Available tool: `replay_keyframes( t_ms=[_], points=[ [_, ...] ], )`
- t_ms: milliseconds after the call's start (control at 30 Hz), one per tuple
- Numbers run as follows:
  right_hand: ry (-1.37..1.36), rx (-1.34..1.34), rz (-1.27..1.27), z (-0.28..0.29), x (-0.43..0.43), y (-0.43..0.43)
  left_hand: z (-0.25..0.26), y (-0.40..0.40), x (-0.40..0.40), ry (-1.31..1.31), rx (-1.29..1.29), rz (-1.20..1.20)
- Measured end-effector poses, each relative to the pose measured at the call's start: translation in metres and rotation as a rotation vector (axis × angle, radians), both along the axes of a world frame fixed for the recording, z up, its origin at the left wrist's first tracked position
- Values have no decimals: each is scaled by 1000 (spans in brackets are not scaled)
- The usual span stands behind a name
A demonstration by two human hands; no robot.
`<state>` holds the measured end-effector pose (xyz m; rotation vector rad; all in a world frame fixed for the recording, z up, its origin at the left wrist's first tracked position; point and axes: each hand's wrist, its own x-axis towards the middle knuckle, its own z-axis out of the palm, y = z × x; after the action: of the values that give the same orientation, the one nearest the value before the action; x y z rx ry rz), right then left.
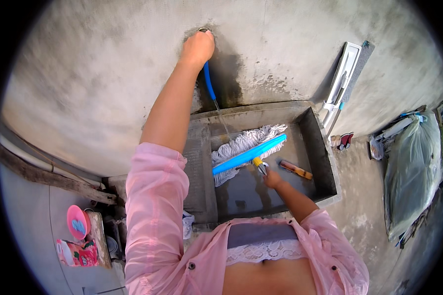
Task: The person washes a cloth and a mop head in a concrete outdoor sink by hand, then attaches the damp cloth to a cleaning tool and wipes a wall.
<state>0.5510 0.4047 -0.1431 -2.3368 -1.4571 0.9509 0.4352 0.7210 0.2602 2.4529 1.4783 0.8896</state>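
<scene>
My left hand [199, 46] is closed around a tap [203, 29] on the wall, mostly hidden by the fingers. From below it a short blue hose [209, 82] hangs, and a thin stream of water [222, 116] falls from its end onto the mop. My right hand [272, 178] grips the metal handle [261, 168] of a flat mop close to its yellow joint [257, 161]. The mop's blue plate [243, 155] lies tilted across the concrete sink [332, 180], its white string head [240, 143] spread on both sides. Beside my right hand rests a wooden-handled brush [295, 169].
A ribbed concrete washboard [196, 166] forms the sink's left part. Against the wall leans a white flat-mop bucket [341, 79] with a grey pad [360, 70]. A stuffed clear plastic bag [409, 173] stands right. At left are a pink bowl [71, 217] and a printed packet [77, 252].
</scene>
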Motion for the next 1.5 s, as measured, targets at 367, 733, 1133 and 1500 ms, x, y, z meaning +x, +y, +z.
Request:
replay_keyframes(
  t_ms=[367,733,1133,1500],
  points=[
    [-49,-23,-21,1,4,-7,3,-4,1,22,-52,18],
    [-318,-318,432,46,8,25,-8,6,-6,-130,-7,13],
    [1591,341,-823,102,-33,226,-285,-23,-28,-1489,-1681,464],
    [2044,193,-1058,11,-37,268,-415,-22,1,-1813,-1964,207]
  ],
)
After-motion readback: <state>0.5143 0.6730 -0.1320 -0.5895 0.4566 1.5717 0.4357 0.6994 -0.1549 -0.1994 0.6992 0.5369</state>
